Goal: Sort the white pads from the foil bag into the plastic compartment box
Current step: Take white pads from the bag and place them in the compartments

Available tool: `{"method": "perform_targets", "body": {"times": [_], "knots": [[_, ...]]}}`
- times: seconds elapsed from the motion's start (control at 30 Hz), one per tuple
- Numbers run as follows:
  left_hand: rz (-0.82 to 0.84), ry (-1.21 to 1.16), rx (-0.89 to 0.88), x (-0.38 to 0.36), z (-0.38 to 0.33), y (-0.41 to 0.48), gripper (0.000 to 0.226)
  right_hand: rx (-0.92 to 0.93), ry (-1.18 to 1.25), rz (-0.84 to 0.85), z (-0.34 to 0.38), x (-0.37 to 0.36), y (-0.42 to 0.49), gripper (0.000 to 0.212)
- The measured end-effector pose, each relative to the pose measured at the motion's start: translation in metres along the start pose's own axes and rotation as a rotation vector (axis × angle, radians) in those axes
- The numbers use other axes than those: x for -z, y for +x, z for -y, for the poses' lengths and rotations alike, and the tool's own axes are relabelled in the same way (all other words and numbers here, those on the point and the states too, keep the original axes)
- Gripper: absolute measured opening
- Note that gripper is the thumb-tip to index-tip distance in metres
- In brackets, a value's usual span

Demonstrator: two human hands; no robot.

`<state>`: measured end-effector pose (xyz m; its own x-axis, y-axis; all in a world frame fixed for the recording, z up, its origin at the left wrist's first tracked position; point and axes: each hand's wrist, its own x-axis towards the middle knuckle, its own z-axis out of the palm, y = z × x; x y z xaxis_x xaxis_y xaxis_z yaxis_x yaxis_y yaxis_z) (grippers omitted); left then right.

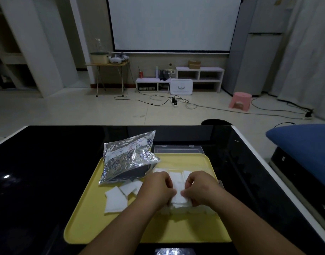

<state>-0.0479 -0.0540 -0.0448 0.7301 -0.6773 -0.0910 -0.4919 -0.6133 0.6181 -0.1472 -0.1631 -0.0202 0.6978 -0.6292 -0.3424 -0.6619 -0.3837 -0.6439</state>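
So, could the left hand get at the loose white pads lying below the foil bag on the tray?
Probably yes: the loose pads lie uncovered on the tray just beside the left hand, with nothing between, though it is gripping other pads now.

- On my feed the tray (88,218) is plain pale yellow
- The worktop (38,172) under it is glossy black with a white edge
- The foil bag (125,159) is crinkled silver, printed with dark round emblems and grey speckle; I can't read its lettering
- The white pads (114,200) are plain white, no print that I can see
- The compartment box (196,210) looks clear and colourless to me
- Behind, I see a pink stool (240,102), a blue cushion (305,144), a red can (141,74) and cream floor tiles (84,107)
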Motion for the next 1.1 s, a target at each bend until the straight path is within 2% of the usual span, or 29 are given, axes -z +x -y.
{"method": "perform_targets", "body": {"times": [0.23, 0.4, 0.57, 0.67, 0.77, 0.9, 1.1], "knots": [[-0.071, 0.239, -0.097, -0.007, 0.0, -0.002, 0.008, 0.034, -0.179, -0.044, 0.0, -0.011, 0.003, 0.018], [-0.022, 0.123, -0.143, 0.0, -0.001, 0.0, 0.016, 0.052, -0.154, -0.047, -0.003, -0.008, 0.003, 0.021], [0.116, 0.077, -0.157, 0.011, 0.004, -0.001, 0.034, 0.041, -0.073, 0.085, -0.003, 0.0, 0.001, 0.057], [0.127, 0.172, -0.21, 0.013, 0.004, 0.0, 0.032, 0.085, -0.056, 0.074, -0.004, 0.003, -0.001, 0.052], [0.148, 0.261, -0.239, 0.011, 0.005, 0.001, 0.018, 0.129, -0.077, 0.037, -0.006, 0.002, -0.002, 0.044], [0.166, 0.321, -0.275, 0.008, 0.008, 0.005, 0.028, 0.148, -0.122, 0.061, -0.007, 0.001, 0.0, 0.036], [0.231, 0.331, -0.335, 0.013, 0.012, 0.007, 0.031, 0.165, -0.252, 0.078, -0.008, -0.002, 0.001, 0.049]]}}
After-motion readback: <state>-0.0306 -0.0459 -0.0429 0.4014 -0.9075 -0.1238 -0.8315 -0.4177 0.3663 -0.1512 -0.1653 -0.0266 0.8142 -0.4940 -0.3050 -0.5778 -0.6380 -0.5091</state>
